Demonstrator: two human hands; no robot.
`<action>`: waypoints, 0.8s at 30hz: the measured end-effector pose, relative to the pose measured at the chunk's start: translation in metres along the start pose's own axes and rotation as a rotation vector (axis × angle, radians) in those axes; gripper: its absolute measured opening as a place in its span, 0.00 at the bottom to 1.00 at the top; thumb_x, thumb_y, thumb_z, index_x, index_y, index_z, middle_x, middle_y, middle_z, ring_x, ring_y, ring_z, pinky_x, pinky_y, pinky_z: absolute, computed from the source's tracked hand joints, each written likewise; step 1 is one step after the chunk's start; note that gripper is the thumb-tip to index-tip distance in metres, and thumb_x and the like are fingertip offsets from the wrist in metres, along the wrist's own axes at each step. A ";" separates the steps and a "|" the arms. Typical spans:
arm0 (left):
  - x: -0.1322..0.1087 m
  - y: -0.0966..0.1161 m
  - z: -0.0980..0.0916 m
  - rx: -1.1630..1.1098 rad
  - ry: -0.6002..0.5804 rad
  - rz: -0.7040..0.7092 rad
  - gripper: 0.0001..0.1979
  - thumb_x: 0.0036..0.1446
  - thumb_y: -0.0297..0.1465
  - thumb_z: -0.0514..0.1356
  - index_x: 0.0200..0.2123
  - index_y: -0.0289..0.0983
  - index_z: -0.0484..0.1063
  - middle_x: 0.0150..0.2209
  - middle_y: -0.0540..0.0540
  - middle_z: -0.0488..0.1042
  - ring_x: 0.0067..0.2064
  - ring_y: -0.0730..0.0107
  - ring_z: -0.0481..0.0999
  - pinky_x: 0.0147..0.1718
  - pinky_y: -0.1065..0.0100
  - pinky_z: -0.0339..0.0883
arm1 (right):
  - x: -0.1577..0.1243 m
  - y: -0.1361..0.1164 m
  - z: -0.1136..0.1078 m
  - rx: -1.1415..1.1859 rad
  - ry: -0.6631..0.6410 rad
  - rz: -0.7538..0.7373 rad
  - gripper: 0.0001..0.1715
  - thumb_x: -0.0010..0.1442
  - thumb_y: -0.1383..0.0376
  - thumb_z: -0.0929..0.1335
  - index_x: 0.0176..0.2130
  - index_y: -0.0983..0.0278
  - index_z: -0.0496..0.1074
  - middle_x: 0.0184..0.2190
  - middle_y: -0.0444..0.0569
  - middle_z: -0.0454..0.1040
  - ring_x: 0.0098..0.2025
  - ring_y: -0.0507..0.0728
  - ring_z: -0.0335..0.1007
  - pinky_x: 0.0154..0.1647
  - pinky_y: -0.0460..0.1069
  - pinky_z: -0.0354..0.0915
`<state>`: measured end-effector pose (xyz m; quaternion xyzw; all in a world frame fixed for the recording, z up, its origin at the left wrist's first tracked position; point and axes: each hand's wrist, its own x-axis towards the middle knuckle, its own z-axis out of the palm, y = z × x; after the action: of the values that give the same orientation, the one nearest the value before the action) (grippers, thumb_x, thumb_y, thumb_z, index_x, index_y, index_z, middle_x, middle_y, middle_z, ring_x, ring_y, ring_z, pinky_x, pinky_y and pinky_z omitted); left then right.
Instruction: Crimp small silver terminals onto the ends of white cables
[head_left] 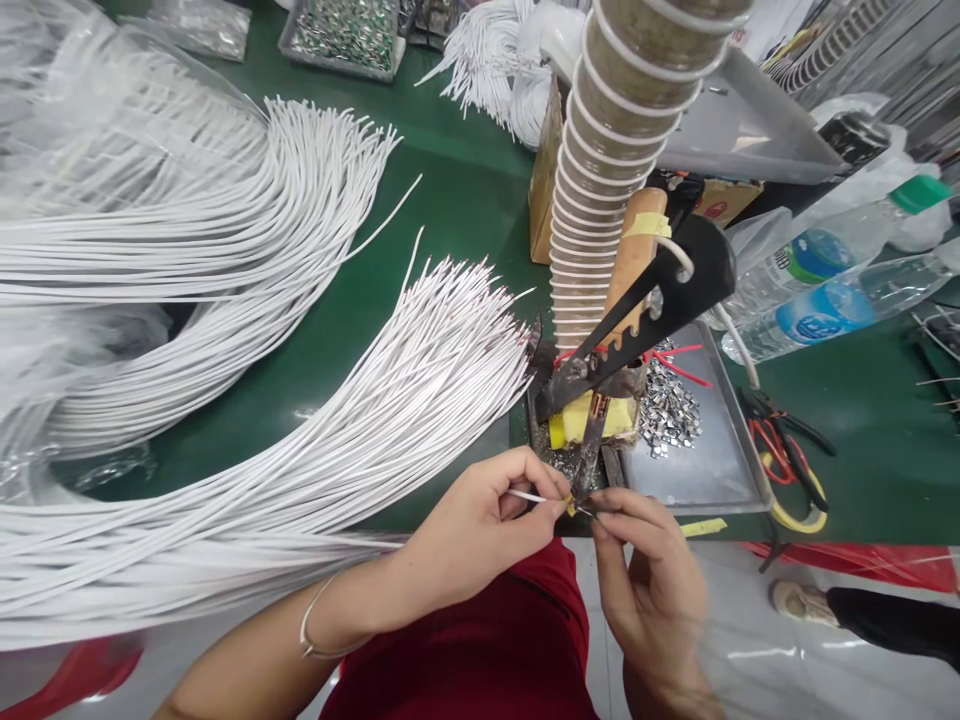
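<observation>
Left hand [491,515] pinches; right hand [654,578], just beside, apparently does too.

One green table [465,190], bearing at left a large bundle of white wires [322,190] partly wrapped in clear plastic, a second sheaf of white wires [420,390] nearer the front edge, and, along the back, a tray of small metal parts [345,35], a small clear bag [206,28] and a further heap of white wires [487,55]. To the right: a grey metal tray [675,488] of small flat pieces [667,405], black pliers [808,432], two clear plastic bottles [821,315]; at the front edge, a yellow strip [703,527].
</observation>
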<state>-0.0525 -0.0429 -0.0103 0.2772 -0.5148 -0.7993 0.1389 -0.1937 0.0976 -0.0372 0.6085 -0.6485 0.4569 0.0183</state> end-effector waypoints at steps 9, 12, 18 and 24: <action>-0.003 0.006 0.000 0.016 0.002 0.057 0.05 0.59 0.25 0.62 0.32 0.35 0.68 0.40 0.48 0.75 0.39 0.73 0.73 0.37 0.71 0.67 | 0.009 -0.006 0.001 -0.135 0.016 -0.062 0.13 0.62 0.79 0.70 0.45 0.68 0.71 0.45 0.51 0.76 0.49 0.52 0.74 0.52 0.49 0.71; -0.005 0.005 0.002 0.122 0.022 0.089 0.04 0.59 0.25 0.61 0.31 0.35 0.69 0.40 0.47 0.77 0.40 0.69 0.77 0.38 0.69 0.69 | 0.009 -0.006 0.003 -0.156 0.024 -0.081 0.14 0.61 0.79 0.71 0.46 0.68 0.71 0.44 0.51 0.75 0.47 0.52 0.74 0.51 0.49 0.73; -0.008 0.004 0.006 0.270 0.059 0.227 0.06 0.59 0.21 0.60 0.32 0.36 0.70 0.39 0.49 0.79 0.41 0.72 0.79 0.39 0.72 0.70 | 0.001 -0.004 0.004 -0.095 0.023 -0.058 0.14 0.60 0.78 0.70 0.46 0.68 0.70 0.45 0.52 0.73 0.48 0.53 0.73 0.48 0.49 0.74; -0.011 0.000 0.007 0.326 0.073 0.211 0.07 0.59 0.21 0.60 0.31 0.36 0.69 0.38 0.50 0.80 0.39 0.73 0.79 0.36 0.73 0.68 | -0.005 -0.003 0.001 -0.035 0.020 0.006 0.15 0.60 0.79 0.69 0.45 0.67 0.69 0.46 0.52 0.71 0.48 0.53 0.72 0.48 0.50 0.74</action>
<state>-0.0473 -0.0324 -0.0049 0.2693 -0.6583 -0.6758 0.1935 -0.1894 0.1012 -0.0391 0.6015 -0.6580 0.4517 0.0339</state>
